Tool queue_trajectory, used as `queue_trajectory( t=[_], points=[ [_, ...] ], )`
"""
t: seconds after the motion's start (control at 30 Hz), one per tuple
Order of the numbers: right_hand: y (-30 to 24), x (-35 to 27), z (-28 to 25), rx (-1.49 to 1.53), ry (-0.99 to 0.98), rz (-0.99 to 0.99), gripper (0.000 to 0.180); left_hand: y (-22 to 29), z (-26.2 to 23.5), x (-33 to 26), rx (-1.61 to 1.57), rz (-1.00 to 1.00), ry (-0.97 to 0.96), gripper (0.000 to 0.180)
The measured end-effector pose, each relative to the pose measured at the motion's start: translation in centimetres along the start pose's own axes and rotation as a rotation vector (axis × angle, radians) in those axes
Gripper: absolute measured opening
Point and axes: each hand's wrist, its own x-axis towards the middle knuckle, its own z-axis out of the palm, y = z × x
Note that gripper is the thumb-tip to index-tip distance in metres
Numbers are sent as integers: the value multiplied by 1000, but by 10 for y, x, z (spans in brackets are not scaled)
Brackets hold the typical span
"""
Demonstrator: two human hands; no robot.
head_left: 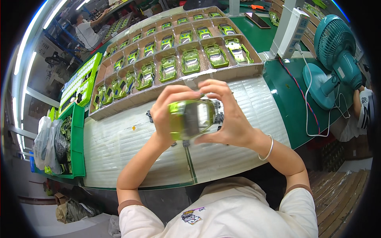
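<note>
Many green toy cars [190, 60] in a cardboard tray [238, 71] of compartments, one car per cell, rows running up and left across the far side of the table [119, 150]. Left of that, a green bin [77, 135] with dark and green parts inside, contents too small to tell, and clear bags [45, 144] bulging beside it. Both hands raised above the white padded table top, just in front of the tray. Left hand [166, 113] half closed, fingers curled over the top and left side of a green car [191, 119], thumb beneath. Right hand [228, 119] likewise half closed, fingers arched over the top right, thumb under the car's lower edge; white bangle [270, 148] on that wrist. Car gripped between both hands, off the table, blurred, pale roof facing up. Small dark parts [218, 117] on the table, partly hidden behind the hands. Teal fan [335, 59] at far right, power strip [293, 31] upright near it.
</note>
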Motion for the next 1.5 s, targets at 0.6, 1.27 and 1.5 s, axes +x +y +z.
queue_trajectory(
  t=[0.6, 1.27, 1.5],
  points=[
    [4, -1, -9, 107, 213, -121, 21, -12, 19, -24, -697, -238, -61, 20],
    [-6, -1, -10, 66, 208, -132, 21, -2, 20, -31, -816, -319, 3, 19],
    [-4, -1, -10, 74, 198, -158, 24, -3, 21, -33, -890, -348, -7, 20]
  ],
)
